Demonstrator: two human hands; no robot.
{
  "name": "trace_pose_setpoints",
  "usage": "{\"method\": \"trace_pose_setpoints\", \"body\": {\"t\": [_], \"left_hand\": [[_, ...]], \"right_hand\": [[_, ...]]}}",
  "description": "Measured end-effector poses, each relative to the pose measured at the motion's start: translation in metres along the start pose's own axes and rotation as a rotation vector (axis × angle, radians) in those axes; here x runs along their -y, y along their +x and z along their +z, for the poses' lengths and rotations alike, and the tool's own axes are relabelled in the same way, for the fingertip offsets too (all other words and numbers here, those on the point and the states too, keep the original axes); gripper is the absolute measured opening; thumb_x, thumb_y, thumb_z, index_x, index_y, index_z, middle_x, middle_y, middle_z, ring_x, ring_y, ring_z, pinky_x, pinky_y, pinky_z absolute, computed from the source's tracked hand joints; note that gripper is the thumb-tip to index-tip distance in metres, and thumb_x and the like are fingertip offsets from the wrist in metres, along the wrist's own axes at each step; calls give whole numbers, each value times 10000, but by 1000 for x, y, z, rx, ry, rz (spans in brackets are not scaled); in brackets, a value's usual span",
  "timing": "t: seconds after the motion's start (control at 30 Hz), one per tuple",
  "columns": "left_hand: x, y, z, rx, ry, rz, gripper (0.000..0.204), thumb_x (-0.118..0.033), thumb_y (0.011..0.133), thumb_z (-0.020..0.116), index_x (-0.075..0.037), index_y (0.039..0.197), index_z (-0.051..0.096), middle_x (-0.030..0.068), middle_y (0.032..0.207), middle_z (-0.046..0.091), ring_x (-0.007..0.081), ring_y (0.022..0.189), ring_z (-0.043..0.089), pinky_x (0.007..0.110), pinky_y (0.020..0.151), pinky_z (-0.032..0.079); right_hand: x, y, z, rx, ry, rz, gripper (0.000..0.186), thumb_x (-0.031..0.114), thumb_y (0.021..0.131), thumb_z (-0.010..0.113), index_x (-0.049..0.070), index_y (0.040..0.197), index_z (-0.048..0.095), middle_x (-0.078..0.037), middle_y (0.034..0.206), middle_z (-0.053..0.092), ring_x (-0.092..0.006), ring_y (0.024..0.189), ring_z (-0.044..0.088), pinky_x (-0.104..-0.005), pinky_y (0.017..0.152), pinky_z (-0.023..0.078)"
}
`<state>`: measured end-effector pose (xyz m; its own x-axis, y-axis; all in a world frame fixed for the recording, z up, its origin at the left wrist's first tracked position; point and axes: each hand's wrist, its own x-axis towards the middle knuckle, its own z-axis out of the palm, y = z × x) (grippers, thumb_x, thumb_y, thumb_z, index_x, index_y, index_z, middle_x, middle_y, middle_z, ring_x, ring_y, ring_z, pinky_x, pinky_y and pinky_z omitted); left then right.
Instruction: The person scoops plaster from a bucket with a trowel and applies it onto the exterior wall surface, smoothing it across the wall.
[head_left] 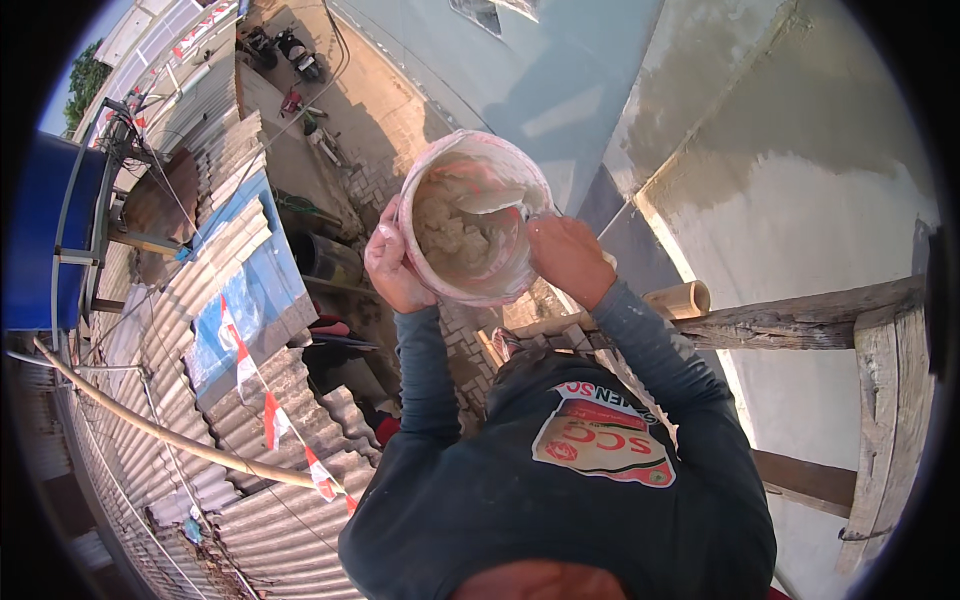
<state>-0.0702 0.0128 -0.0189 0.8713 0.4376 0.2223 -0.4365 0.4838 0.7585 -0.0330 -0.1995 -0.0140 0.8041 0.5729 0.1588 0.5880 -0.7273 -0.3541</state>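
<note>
Left hand (393, 262) and right hand (566, 257) clasping round, mortar-smeared plastic bucket (470, 215), lumpy grey mortar (455, 232) inside

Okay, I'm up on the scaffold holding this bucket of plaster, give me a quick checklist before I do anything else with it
1. Left hand on the bucket: ok, it cups the bucket's side.
2. Right hand on the bucket: ok, it grips the rim.
3. Bucket level: ok, opening faces up, grey plaster stays inside.
4. Fill: ok, plaster sits below the rim.
5. Footing: cannot tell, feet are hidden by the torso.
6. Wooden scaffold rail within reach: ok, beside the right forearm.
7. Drop below: not ok, corrugated roofs and a paved yard lie directly underneath.
</note>
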Motion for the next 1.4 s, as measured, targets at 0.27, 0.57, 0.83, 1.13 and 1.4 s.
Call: {"method": "trace_pose_setpoints", "body": {"t": [0.27,0.57,0.83,1.13,1.4], "left_hand": [[4,-3,-1,-41,-24,-75,558,-306,920,551,159,1215,457,191,1149,589,237,1018,595,340,936,451],[0,9,-9,83,13,-171,557,-298,909,564,160,1210,467,202,1177,576,245,1061,579,344,961,431],[-21,17,-16,46,-90,-115,551,-321,942,491,154,1218,459,233,1212,547,303,1111,543,411,998,400],[-11,10,-31,-39,-239,-240,568,-366,955,429,114,1259,436,231,1245,525,334,1122,530,479,976,403],[14,-14,-66,-57,-90,-236,593,-410,913,473,114,1187,521,225,1178,566,334,1088,545,474,961,418]], "right_hand": [[-3,22,13,-135,-64,50,136,101,787,523,41,713,621,-163,659,608,-330,662,629,-439,586,478],[-6,37,-3,-243,-212,-247,102,104,767,566,43,819,629,-106,751,610,-276,765,610,-376,640,462],[-23,6,-23,-257,-13,-212,191,100,757,592,82,935,661,-78,815,637,-255,752,602,-374,644,480],[-36,-10,-103,-728,388,90,269,128,773,716,5,1000,642,-142,887,667,-232,742,636,-324,669,506],[-85,41,-206,-1355,723,140,216,199,926,557,9,1025,577,-24,799,583,-74,633,521,-228,537,430]]}}
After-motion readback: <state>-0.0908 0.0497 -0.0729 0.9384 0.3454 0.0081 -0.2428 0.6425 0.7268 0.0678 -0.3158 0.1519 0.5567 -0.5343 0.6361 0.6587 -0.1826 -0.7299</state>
